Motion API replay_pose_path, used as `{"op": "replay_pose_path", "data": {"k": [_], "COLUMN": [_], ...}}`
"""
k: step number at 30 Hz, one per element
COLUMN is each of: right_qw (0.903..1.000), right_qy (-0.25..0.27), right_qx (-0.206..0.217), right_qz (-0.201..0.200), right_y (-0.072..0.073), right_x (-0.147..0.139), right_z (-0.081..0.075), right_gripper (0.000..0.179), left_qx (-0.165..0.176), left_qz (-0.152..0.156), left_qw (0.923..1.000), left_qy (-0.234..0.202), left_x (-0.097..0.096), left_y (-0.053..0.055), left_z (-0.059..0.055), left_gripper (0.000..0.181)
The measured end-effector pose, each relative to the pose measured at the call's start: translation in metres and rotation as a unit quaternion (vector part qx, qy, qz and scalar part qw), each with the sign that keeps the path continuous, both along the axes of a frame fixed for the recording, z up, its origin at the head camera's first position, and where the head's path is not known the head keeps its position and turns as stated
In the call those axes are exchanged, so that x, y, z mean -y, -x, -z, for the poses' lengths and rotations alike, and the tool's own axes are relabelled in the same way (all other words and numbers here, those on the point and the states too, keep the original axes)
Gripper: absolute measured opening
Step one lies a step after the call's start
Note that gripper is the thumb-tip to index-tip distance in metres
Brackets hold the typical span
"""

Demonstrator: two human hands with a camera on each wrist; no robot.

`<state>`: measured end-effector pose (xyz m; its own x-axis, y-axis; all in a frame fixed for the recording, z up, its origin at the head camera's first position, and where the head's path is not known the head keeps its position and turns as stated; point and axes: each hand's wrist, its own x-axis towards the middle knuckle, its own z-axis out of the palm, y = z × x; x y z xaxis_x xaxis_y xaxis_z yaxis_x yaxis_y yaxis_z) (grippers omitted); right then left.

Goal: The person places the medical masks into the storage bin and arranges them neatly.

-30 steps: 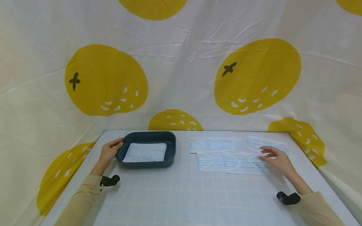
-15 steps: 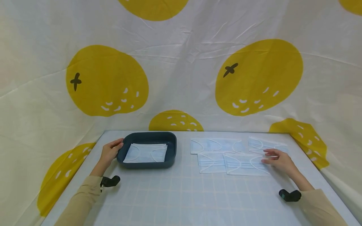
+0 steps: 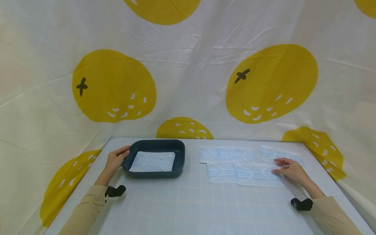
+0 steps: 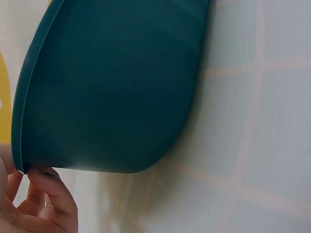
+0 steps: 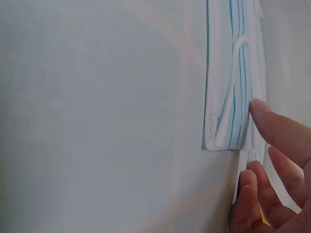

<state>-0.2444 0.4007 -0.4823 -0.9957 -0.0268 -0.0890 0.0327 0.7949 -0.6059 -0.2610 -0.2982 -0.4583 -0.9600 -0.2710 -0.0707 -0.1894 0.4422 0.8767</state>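
Observation:
In the head view, a dark teal plastic tub [image 3: 154,175] stands at the left, with pale blue face masks [image 3: 152,161] lying flat inside. My left hand [image 3: 115,161] pinches the tub's left rim; in the left wrist view the thumb and fingers [image 4: 56,194] meet at its edge. Several more masks lie to the right, partly overlapping. My right hand [image 3: 290,170] is at the right end of the front mask [image 3: 257,175]. Its thumb [image 5: 277,128] is by the mask's edge in the right wrist view, the other fingers loosely bent and apart from it. Contact there I cannot tell.
Behind the front row lie a back-left mask [image 3: 227,154] and a back-right mask [image 3: 276,153], partly behind the right hand. A pale gridded tabletop [image 3: 188,205] spreads toward me. Beyond its far edge hangs a white curtain [image 3: 194,81] with yellow fruit prints.
My right hand has drawn slightly right, off the front mask's end, with its fingers still loose. The left hand keeps its hold on the tub. The head view has shifted slightly.

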Motion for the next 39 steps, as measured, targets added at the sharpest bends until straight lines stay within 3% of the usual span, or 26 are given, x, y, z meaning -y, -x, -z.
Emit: {"op": "replay_pose_path", "data": {"k": [12,18,28,34,39], "right_qw": [0.9996,0.9997,0.9998,0.9995,0.9997], "right_qy": [-0.001,-0.01,-0.014,-0.028,-0.008], "right_qx": [0.027,0.021,-0.004,-0.005,0.002], "right_qz": [0.001,-0.009,-0.013,-0.01,-0.024], "right_y": [0.006,0.007,0.001,-0.003,-0.008], "right_x": [0.004,0.002,-0.004,-0.006,-0.007], "right_z": [0.0,0.001,0.007,0.002,-0.002], "right_gripper": [0.066,0.067,0.053,0.052,0.046], "left_qx": [-0.011,0.002,0.001,0.003,0.001], "left_qz": [-0.021,-0.011,-0.009,-0.011,-0.015], "left_qw": [0.9997,0.9999,0.9999,0.9999,0.9998], "left_qy": [-0.008,-0.008,-0.013,-0.011,-0.011], "left_x": [0.001,-0.001,-0.001,-0.002,-0.002], "left_y": [0.001,0.001,0.0,0.0,0.0], "left_z": [0.007,0.003,0.003,0.004,0.005], "left_gripper": [0.05,0.046,0.045,0.045,0.045]}}
